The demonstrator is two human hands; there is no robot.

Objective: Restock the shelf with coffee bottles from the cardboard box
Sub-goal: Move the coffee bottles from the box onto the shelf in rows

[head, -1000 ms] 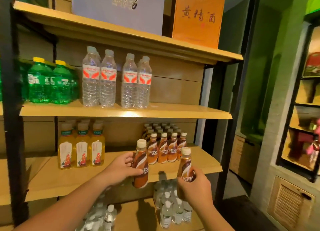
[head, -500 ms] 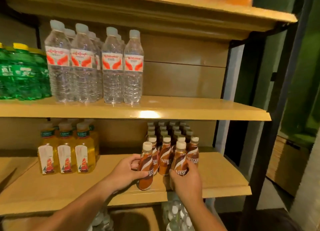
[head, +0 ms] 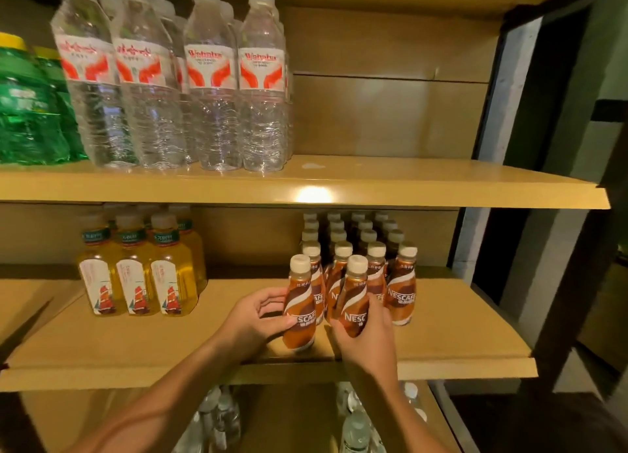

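Note:
My left hand [head: 255, 316] grips a brown coffee bottle [head: 300, 303] with a white cap, its base on the wooden shelf [head: 458, 333]. My right hand [head: 368, 337] grips a second coffee bottle [head: 353, 296], tilted slightly left, in front of the rows. Several coffee bottles [head: 402, 282] stand in rows just behind, reaching to the shelf's back. The cardboard box is out of sight.
Yellow drink bottles [head: 136, 276] stand to the left on the same shelf. On the shelf above [head: 373, 184] are clear water bottles [head: 210, 79] and green bottles [head: 27, 113]. More water bottles [head: 353, 429] sit on the shelf below. A dark post [head: 577, 249] bounds the right side.
Both hands have carried their coffee bottles up and forward from below the shelf edge onto the shelf, up against the front row. My view has moved closer.

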